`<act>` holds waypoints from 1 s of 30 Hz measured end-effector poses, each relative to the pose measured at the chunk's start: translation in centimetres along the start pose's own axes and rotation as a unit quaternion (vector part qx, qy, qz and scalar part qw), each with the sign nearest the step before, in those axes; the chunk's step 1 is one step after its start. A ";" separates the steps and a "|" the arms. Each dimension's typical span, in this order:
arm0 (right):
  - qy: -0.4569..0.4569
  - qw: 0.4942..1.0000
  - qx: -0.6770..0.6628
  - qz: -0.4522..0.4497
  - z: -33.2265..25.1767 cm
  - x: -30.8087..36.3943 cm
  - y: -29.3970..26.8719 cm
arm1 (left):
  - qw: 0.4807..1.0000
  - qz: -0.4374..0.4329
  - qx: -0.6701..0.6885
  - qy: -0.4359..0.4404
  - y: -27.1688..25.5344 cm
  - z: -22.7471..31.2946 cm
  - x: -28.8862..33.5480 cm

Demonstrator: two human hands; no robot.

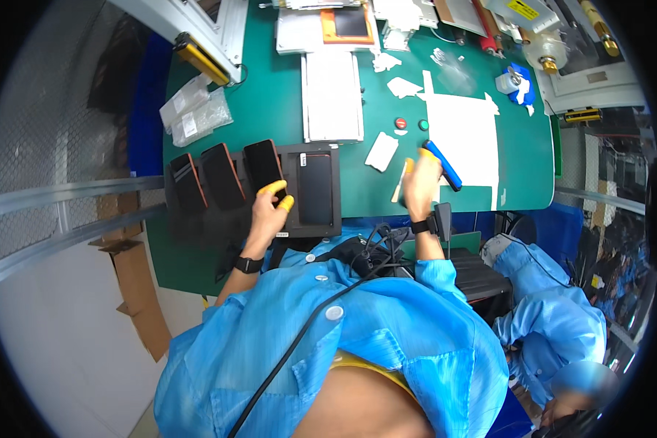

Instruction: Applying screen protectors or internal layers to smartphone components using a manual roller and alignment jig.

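Observation:
My left hand, with yellow finger cots on thumb and forefinger, grips the lower end of a dark phone with an orange-red edge. That phone is over a black tray. Two similar phones, one dark and one at the far left, lean beside it. Another phone lies flat in the tray's right slot. My right hand, also in yellow finger cots, is closed on a blue stick-shaped tool. Left of that hand is a thin beige strip, partly covered.
White sheets are taped on the green table. A white pad, red button and green button lie near the right hand. A white rail runs up the middle. Plastic bags sit left. Another person is at right.

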State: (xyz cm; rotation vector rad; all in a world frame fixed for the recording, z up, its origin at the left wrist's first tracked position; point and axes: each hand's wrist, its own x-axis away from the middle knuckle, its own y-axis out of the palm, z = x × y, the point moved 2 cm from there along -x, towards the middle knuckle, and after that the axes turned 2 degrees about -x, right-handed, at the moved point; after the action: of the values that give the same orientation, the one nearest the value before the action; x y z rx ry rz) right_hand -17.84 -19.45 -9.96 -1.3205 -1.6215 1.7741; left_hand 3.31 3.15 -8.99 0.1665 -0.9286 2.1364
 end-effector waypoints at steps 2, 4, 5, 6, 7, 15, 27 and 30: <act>0.038 0.907 -0.330 -0.259 -6.2 -1.8 -1.2 | 0.995 0.055 0.080 -0.005 -1.7 -2.1 -1.0; -0.129 0.811 -0.491 -0.290 -11.1 -1.0 1.3 | 0.983 0.083 0.162 -0.009 -3.7 -1.3 -1.5; -0.131 0.784 -0.487 -0.362 -13.5 -0.8 1.5 | 0.980 0.091 0.175 -0.022 -4.5 -0.8 -1.5; -0.171 0.797 -0.453 -0.360 -15.2 -0.5 2.4 | 0.977 0.099 0.188 -0.033 -5.2 -0.4 -1.6; -0.179 0.834 -0.413 -0.319 -16.6 0.0 3.4 | 0.977 0.094 0.187 -0.033 -5.6 -0.3 -1.9; -0.118 0.960 -0.176 -0.180 -23.1 2.6 4.8 | 0.974 0.073 0.211 -0.039 -5.6 2.4 -1.4; 0.020 0.744 -0.467 -0.478 -15.8 -1.3 -0.3 | 0.970 0.117 0.172 0.129 -0.6 9.3 -10.8; -0.032 0.754 -0.535 -0.380 -10.5 -2.6 -2.1 | 0.977 0.116 0.075 0.165 2.0 12.2 -13.9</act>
State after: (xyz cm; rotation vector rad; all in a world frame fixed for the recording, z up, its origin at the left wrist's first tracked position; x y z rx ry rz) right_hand -8.54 -15.29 -5.77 -0.6477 -2.8113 0.3167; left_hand 9.25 -14.37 -6.81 -0.2286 -0.6174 2.3553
